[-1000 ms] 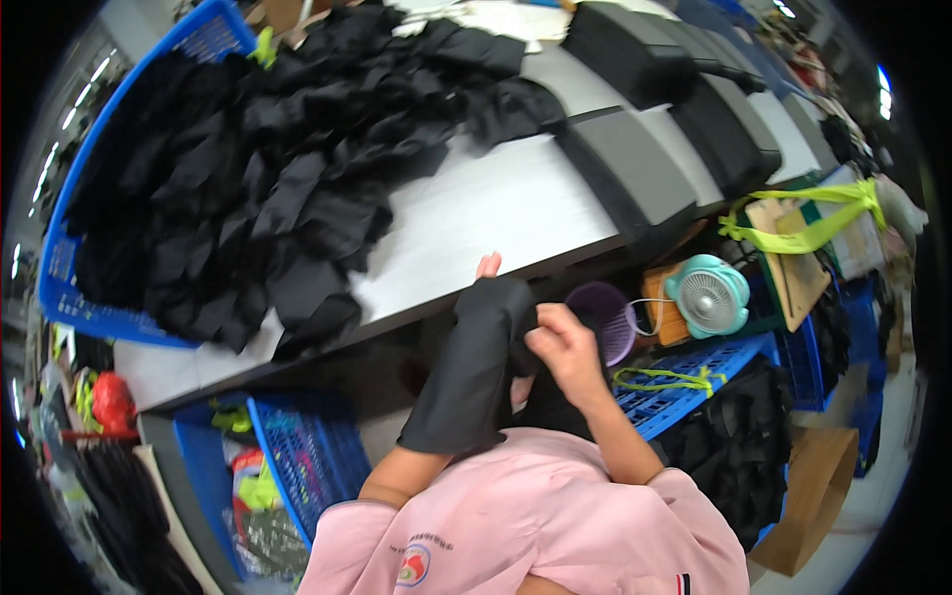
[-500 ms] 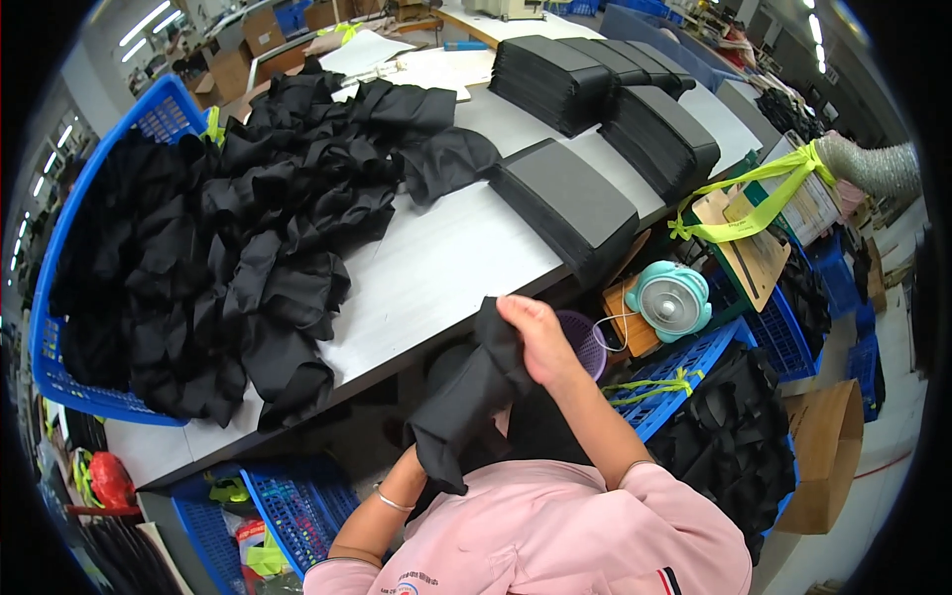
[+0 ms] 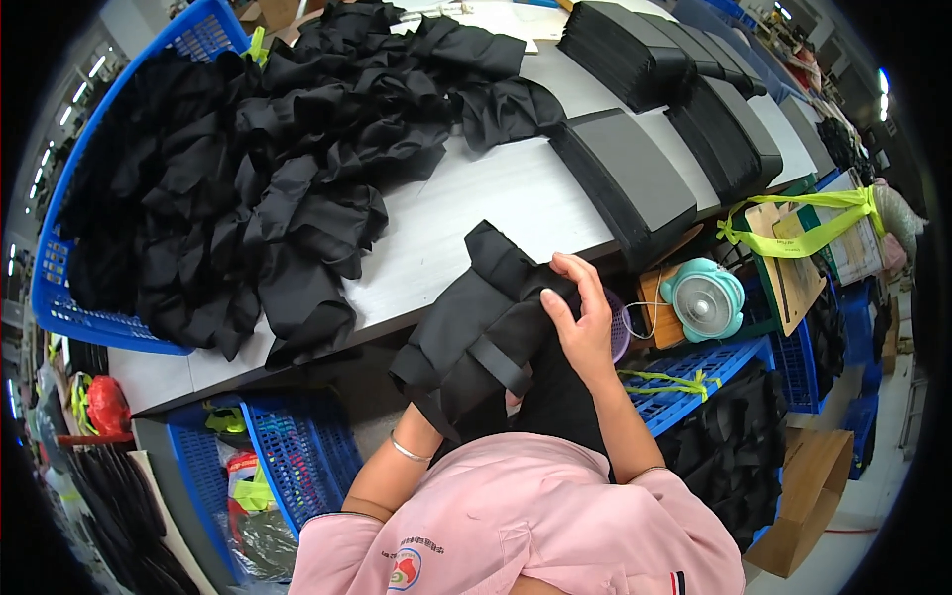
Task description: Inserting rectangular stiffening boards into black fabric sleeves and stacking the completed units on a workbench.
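Note:
A black sewn fabric piece (image 3: 476, 332) with folded flaps and a short strap is spread in front of my body, just off the table's near edge. My right hand (image 3: 587, 317) grips its upper right edge between thumb and bent fingers. Beneath the cloth, my left hand is hidden; only the left wrist (image 3: 415, 441) with a silver bangle shows, so its fingers cannot be read. Left of the held piece lies a big heap of similar black pieces (image 3: 297, 169), spilling from a blue basket (image 3: 50, 288) across the white table (image 3: 436, 223).
Neat stacks of black pieces (image 3: 635, 178) stand along the table's right side. Below them are a turquoise fan (image 3: 704, 297), a purple basket (image 3: 620, 332) and a blue crate (image 3: 729, 372) of black cloth. A brown carton (image 3: 808, 496) stands lower right; blue baskets (image 3: 297, 466) sit lower left.
The fabric piece has been opened out from a bunched roll to a flatter shape, showing its strap and flaps. My right hand has shifted to its right edge. The view has also shifted.

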`<state>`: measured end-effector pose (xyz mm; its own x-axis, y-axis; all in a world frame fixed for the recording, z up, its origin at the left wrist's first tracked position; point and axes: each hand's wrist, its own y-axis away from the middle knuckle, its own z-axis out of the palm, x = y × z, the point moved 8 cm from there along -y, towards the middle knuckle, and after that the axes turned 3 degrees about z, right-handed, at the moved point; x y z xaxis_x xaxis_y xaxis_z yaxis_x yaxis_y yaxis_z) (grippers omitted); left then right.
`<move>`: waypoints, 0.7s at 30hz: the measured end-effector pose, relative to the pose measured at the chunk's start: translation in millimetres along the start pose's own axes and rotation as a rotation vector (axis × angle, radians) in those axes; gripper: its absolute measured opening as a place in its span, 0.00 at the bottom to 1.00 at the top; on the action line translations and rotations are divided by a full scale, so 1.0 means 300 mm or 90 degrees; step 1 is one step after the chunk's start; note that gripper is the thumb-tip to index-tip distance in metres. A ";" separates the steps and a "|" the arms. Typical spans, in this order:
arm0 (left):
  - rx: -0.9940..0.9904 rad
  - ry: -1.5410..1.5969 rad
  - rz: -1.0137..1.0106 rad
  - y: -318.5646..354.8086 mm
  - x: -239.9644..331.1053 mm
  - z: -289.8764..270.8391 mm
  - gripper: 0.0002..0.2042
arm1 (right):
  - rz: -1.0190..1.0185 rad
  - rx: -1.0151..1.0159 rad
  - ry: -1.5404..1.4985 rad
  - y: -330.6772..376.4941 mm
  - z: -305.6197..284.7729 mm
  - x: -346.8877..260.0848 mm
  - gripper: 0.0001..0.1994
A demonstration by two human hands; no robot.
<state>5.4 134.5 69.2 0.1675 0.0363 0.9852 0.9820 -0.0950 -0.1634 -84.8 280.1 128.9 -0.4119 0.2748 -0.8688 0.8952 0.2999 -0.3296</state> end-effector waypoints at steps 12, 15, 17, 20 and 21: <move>0.147 0.014 -0.059 0.083 -0.343 -0.316 0.21 | 0.069 -0.263 -0.162 -0.138 -0.030 0.021 0.07; 0.242 0.523 -0.248 0.089 -0.381 -0.264 0.20 | 0.023 -0.140 -0.062 -0.300 -0.043 0.042 0.09; 0.240 0.261 -0.236 -0.028 -0.281 -0.216 0.17 | 0.084 -0.075 -0.204 -0.412 -0.026 0.135 0.10; 0.163 0.116 -0.124 -0.100 -0.143 -0.161 0.16 | 0.085 -0.012 -0.270 -0.548 0.022 0.246 0.17; 0.228 0.078 -0.020 -0.091 -0.111 -0.173 0.15 | 0.084 -0.016 -0.273 -0.546 0.048 0.247 0.17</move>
<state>-31.4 84.3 43.5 0.1469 -0.0879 0.9852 0.9585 0.2588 -0.1198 -259.5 238.3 113.2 -0.1823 -0.0903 -0.9791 0.9285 0.3118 -0.2016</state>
